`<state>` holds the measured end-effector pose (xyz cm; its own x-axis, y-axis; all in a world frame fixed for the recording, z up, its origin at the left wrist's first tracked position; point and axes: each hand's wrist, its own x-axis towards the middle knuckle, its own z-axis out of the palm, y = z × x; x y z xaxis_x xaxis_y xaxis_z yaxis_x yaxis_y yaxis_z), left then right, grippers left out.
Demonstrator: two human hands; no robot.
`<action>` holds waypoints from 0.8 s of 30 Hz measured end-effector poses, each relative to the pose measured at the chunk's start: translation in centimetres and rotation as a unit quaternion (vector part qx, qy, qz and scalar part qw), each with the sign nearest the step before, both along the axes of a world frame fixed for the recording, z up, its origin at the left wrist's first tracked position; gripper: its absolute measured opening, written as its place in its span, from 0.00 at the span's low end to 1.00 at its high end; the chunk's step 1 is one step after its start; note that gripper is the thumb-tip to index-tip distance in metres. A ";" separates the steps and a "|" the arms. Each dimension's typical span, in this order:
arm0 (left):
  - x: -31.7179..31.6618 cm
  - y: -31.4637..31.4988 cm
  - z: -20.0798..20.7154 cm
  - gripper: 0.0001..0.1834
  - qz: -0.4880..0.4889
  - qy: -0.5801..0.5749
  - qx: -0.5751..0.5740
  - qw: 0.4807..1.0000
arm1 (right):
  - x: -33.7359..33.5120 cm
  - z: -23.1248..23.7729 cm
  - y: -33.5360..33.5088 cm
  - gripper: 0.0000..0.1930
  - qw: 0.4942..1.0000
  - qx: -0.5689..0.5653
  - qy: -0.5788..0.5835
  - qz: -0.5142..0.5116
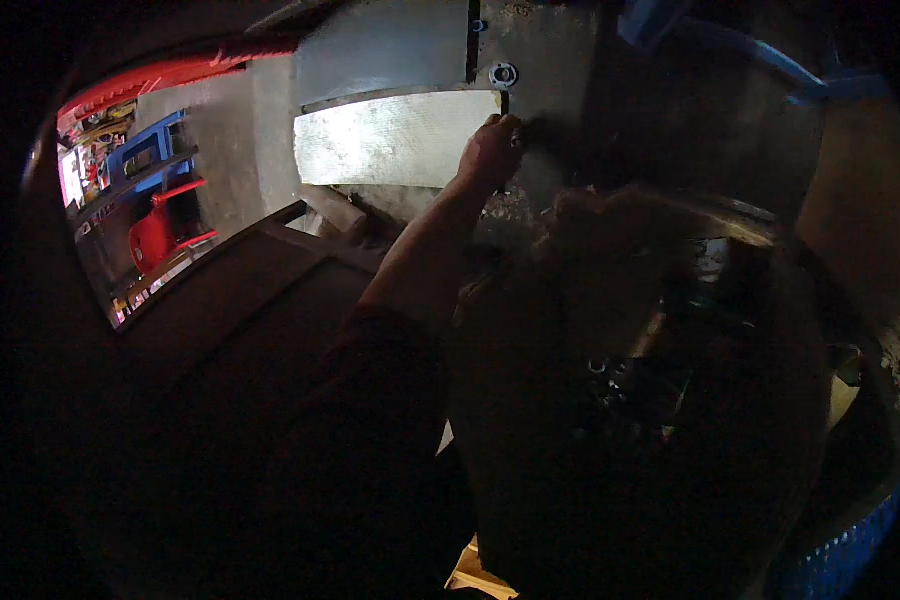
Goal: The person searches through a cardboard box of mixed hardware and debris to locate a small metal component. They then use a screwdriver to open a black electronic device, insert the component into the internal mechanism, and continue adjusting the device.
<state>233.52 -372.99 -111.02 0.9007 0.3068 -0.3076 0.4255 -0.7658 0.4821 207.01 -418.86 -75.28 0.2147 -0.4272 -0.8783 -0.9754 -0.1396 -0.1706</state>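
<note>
My left hand (493,152) reaches up and forward on a bare forearm with a dark sleeve. Its fingers are closed at the right end of a pale, finely textured panel (400,140), next to a dark upright edge. A small round end shows at the fist; what the hand grips is too dark to name. Strong light falls on the panel's left part. Just above the hand, a metal ring-shaped fitting (503,75) sits on a grey surface. I see no right hand; the lower right is in deep shadow.
Beyond an opening on the left are a red chair (152,238), a blue plastic frame (145,155) and a red beam (170,75). A cylindrical piece (334,208) lies below the panel. A blue perforated basket (850,555) stands lower right, and a wooden piece (478,575) lies at the bottom.
</note>
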 end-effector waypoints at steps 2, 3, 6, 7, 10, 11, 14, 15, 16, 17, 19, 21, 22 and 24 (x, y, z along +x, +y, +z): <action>-0.3 0.6 -1.3 0.15 -0.128 -0.028 -0.003 0.991 | -0.3 -0.7 0.5 0.25 1.000 0.000 0.003 -0.003; -0.3 0.5 -1.9 0.15 -0.088 -0.015 -0.020 0.996 | -0.5 -1.1 0.7 0.25 1.000 0.000 0.004 -0.003; 0.0 0.6 -2.0 0.14 -0.024 0.059 -0.067 0.996 | -0.5 -1.7 1.3 0.25 1.000 0.003 0.009 -0.003; 0.2 0.5 -1.7 0.14 -0.006 0.089 -0.083 0.993 | -0.5 -1.9 1.5 0.25 1.000 0.003 0.012 -0.001; 2.3 0.6 -0.9 0.17 0.041 0.009 -0.006 0.999 | -0.4 -2.4 1.9 0.25 1.000 0.004 0.012 0.003; 3.1 0.8 -0.9 0.18 0.055 -0.044 0.038 0.997 | -0.3 -2.5 2.1 0.25 1.000 0.002 0.011 0.005; 6.1 2.9 -2.1 0.21 0.130 -0.121 0.009 0.984 | -0.4 -2.6 2.4 0.25 1.000 0.003 0.017 0.014; 6.9 3.6 -2.9 0.25 0.150 -0.108 -0.008 0.983 | -0.4 -2.3 2.6 0.25 1.000 0.004 0.019 0.012; 7.4 4.4 -3.8 0.30 0.168 -0.105 -0.019 0.980 | -0.5 -2.1 2.7 0.25 1.000 0.002 0.022 0.012; 8.0 5.4 -4.7 0.30 0.132 -0.069 0.012 0.989 | -0.4 -1.8 2.7 0.25 0.999 0.000 0.028 0.015; 8.3 6.5 -6.8 0.24 0.166 -0.072 -0.136 0.974 | -0.3 -1.3 2.8 0.25 0.999 -0.007 0.036 0.015; 8.6 7.8 -8.2 0.22 0.170 -0.010 -0.085 0.982 | -0.2 -0.9 2.9 0.26 0.999 -0.013 0.039 0.016; 8.7 8.3 -8.6 0.23 0.119 0.036 0.004 0.992 | -0.2 -0.8 2.9 0.26 0.999 -0.014 0.041 0.017; 8.5 8.7 -9.0 0.23 0.119 0.024 -0.112 0.986 | -0.1 -0.6 2.9 0.26 0.999 -0.013 0.044 0.020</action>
<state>242.07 -364.26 -119.98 0.7943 0.4271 -0.4319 0.6065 -0.5185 0.6027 206.89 -416.00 -75.89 0.1551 -0.4435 -0.8827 -0.9801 -0.1813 -0.0811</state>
